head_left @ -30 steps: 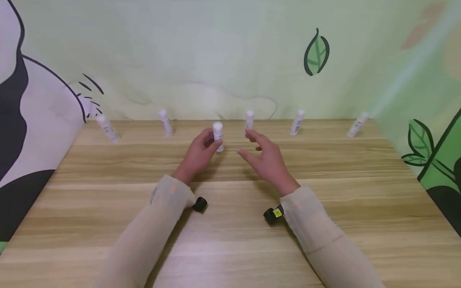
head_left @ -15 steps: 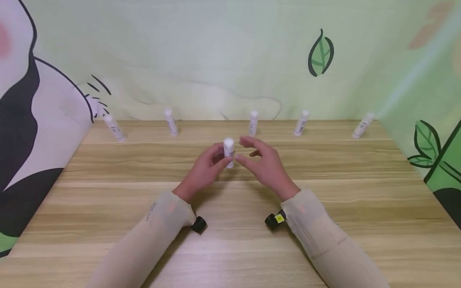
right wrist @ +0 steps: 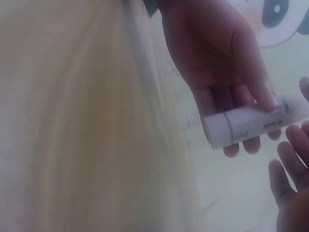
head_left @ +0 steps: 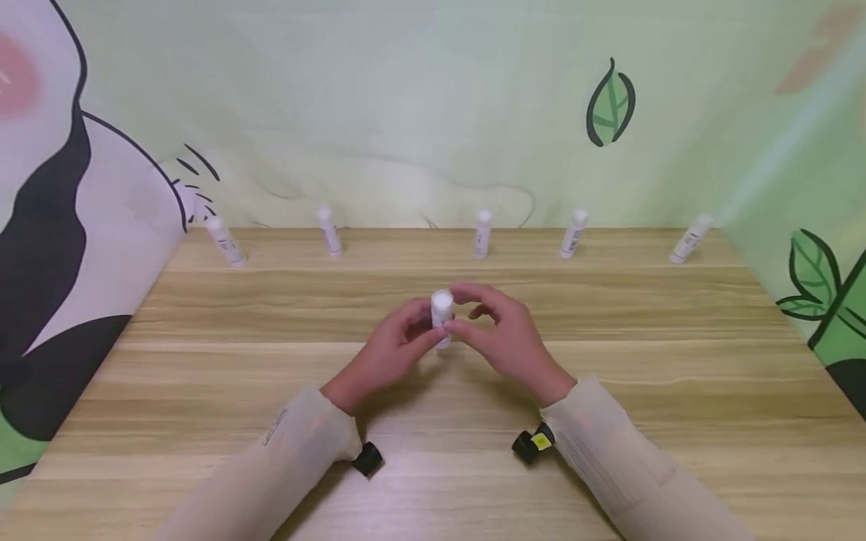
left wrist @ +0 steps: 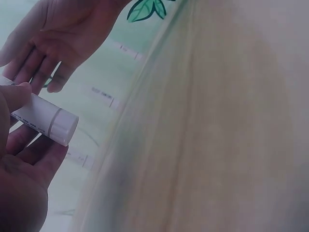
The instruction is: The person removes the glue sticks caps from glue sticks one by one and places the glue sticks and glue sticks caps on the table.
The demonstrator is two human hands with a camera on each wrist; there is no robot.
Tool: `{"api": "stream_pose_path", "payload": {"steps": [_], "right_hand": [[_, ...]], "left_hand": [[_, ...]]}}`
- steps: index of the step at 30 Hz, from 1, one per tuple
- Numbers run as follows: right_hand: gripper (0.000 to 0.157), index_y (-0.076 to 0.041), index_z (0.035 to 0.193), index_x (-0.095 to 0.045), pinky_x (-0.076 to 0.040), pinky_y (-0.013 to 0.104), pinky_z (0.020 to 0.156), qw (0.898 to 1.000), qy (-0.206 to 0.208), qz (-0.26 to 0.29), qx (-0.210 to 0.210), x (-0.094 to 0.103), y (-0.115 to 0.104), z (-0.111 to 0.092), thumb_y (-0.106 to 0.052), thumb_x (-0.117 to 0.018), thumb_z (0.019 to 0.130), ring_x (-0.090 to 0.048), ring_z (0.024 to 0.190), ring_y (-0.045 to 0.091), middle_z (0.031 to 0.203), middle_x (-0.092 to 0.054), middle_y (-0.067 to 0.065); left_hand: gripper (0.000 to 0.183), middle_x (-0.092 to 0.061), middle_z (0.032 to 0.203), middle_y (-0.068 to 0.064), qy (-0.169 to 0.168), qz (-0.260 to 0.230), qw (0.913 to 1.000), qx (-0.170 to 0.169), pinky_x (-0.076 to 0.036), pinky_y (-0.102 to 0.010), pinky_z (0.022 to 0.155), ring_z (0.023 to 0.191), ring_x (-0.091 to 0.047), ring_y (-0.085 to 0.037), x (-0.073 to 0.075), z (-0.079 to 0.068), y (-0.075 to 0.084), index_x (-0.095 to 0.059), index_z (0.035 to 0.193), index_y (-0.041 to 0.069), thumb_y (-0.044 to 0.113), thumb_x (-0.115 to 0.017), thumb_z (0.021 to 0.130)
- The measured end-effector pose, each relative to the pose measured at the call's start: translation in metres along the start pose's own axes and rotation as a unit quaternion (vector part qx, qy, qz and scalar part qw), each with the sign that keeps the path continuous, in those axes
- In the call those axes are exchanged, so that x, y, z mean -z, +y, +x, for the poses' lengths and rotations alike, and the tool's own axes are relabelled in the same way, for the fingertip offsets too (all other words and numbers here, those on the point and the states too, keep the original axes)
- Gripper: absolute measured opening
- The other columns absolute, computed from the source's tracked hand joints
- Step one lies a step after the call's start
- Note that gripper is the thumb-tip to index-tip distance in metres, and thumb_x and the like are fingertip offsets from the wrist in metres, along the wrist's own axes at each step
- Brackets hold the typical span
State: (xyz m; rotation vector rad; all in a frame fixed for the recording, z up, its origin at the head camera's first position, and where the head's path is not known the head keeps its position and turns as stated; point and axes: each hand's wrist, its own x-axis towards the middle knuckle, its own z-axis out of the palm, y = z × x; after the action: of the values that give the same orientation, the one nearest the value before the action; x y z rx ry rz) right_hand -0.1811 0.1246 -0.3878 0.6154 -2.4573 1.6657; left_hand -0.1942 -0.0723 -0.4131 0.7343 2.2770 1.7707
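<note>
A white glue stick (head_left: 443,304) with small dark print stands upright between the two hands, over the middle of the table. My left hand (head_left: 392,342) pinches it from the left, thumb in front and fingers behind. From the other side my right hand (head_left: 504,327) comes close, its thumb tip at the tube and its fingers loosely bent. In the right wrist view, the left hand (right wrist: 212,53) holds the glue stick (right wrist: 246,125) around its middle. The left wrist view shows the right hand (left wrist: 72,38) with palm turned in and fingers extended.
Several similar glue sticks stand in a spaced row along the table's back edge, among them one at far left (head_left: 226,242), one near the middle (head_left: 482,235) and one at far right (head_left: 691,240). A painted wall backdrop (head_left: 379,113) rises directly behind them.
My left hand has brought the glue stick towards me and slightly right, away from the back row. The right hand has drawn back with it and come closer to the tube.
</note>
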Motion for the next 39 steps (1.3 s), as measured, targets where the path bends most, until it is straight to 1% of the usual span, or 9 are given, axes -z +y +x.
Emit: {"api": "stream_pose_path", "payload": {"steps": [4, 6, 10, 14, 21, 29, 34, 39], "right_hand": [[0.042, -0.015, 0.124, -0.063, -0.052, 0.042, 0.088, 1.0, 0.004, 0.003, 0.021, -0.003, -0.001, -0.008, -0.019, -0.076, 0.084, -0.061, 0.108, 0.02, 0.115, -0.068, 0.002], [0.04, -0.016, 0.122, -0.064, -0.053, 0.039, 0.086, 1.0, 0.011, 0.002, 0.026, -0.005, -0.001, -0.011, -0.018, -0.076, 0.084, -0.061, 0.105, 0.016, 0.112, -0.069, 0.001], [0.035, -0.017, 0.118, -0.066, -0.051, 0.033, 0.084, 0.999, 0.028, 0.005, 0.034, -0.007, -0.001, -0.014, -0.017, -0.076, 0.084, -0.061, 0.1, 0.015, 0.108, -0.069, 0.0], [0.034, -0.016, 0.116, -0.067, -0.05, 0.03, 0.083, 0.999, 0.038, 0.011, 0.037, -0.009, -0.001, -0.014, -0.017, -0.077, 0.083, -0.06, 0.099, 0.013, 0.107, -0.069, -0.001], [0.032, -0.015, 0.112, -0.068, -0.05, 0.03, 0.082, 0.998, 0.053, 0.014, 0.04, -0.01, -0.003, -0.015, -0.016, -0.079, 0.081, -0.06, 0.097, 0.012, 0.104, -0.069, 0.0], [0.03, -0.014, 0.111, -0.069, -0.05, 0.031, 0.081, 0.997, 0.052, 0.004, 0.052, -0.009, -0.005, -0.015, -0.015, -0.078, 0.082, -0.06, 0.096, 0.012, 0.104, -0.069, 0.0], [0.03, -0.014, 0.111, -0.068, -0.051, 0.036, 0.081, 0.997, 0.051, -0.003, 0.06, -0.007, -0.007, -0.015, -0.015, -0.077, 0.082, -0.06, 0.096, 0.012, 0.104, -0.069, 0.0], [0.03, -0.014, 0.111, -0.069, -0.051, 0.034, 0.081, 0.997, 0.051, -0.006, 0.059, -0.007, -0.008, -0.016, -0.015, -0.077, 0.082, -0.06, 0.096, 0.011, 0.104, -0.069, -0.001]], "left_hand": [[0.032, -0.063, 0.125, -0.004, -0.008, 0.001, 1.0, -0.004, -0.047, -0.037, 0.104, 0.119, -0.059, -0.018, -0.003, -0.007, 0.003, -0.057, 0.127, 0.013, 0.02, -0.061, 0.096], [0.032, -0.064, 0.125, -0.004, -0.012, 0.0, 0.9999, -0.009, -0.048, -0.036, 0.103, 0.118, -0.059, -0.018, -0.005, -0.009, 0.003, -0.057, 0.127, 0.013, 0.018, -0.061, 0.095], [0.033, -0.065, 0.124, -0.005, -0.018, -0.003, 0.9996, -0.019, -0.048, -0.035, 0.103, 0.117, -0.06, -0.018, -0.007, -0.011, 0.003, -0.058, 0.127, 0.013, 0.017, -0.063, 0.095], [0.034, -0.064, 0.125, -0.003, -0.022, -0.003, 0.9994, -0.027, -0.048, -0.034, 0.104, 0.117, -0.06, -0.016, -0.008, -0.012, 0.002, -0.057, 0.128, 0.015, 0.019, -0.063, 0.095], [0.033, -0.065, 0.123, 0.002, -0.027, -0.003, 0.9992, -0.028, -0.047, -0.033, 0.104, 0.115, -0.061, -0.012, -0.009, -0.012, 0.003, -0.058, 0.127, 0.018, 0.019, -0.063, 0.095], [0.034, -0.064, 0.124, 0.001, -0.028, 0.001, 0.9992, -0.028, -0.048, -0.033, 0.104, 0.116, -0.061, -0.013, -0.009, -0.013, 0.003, -0.057, 0.128, 0.018, 0.018, -0.063, 0.095], [0.033, -0.064, 0.125, 0.002, -0.027, 0.007, 0.9992, -0.029, -0.047, -0.032, 0.104, 0.116, -0.06, -0.012, -0.009, -0.012, 0.004, -0.057, 0.128, 0.02, 0.02, -0.062, 0.095], [0.034, -0.064, 0.125, 0.002, -0.029, 0.009, 0.9992, -0.028, -0.048, -0.031, 0.103, 0.116, -0.06, -0.012, -0.009, -0.013, 0.004, -0.057, 0.128, 0.02, 0.019, -0.062, 0.095]]}}
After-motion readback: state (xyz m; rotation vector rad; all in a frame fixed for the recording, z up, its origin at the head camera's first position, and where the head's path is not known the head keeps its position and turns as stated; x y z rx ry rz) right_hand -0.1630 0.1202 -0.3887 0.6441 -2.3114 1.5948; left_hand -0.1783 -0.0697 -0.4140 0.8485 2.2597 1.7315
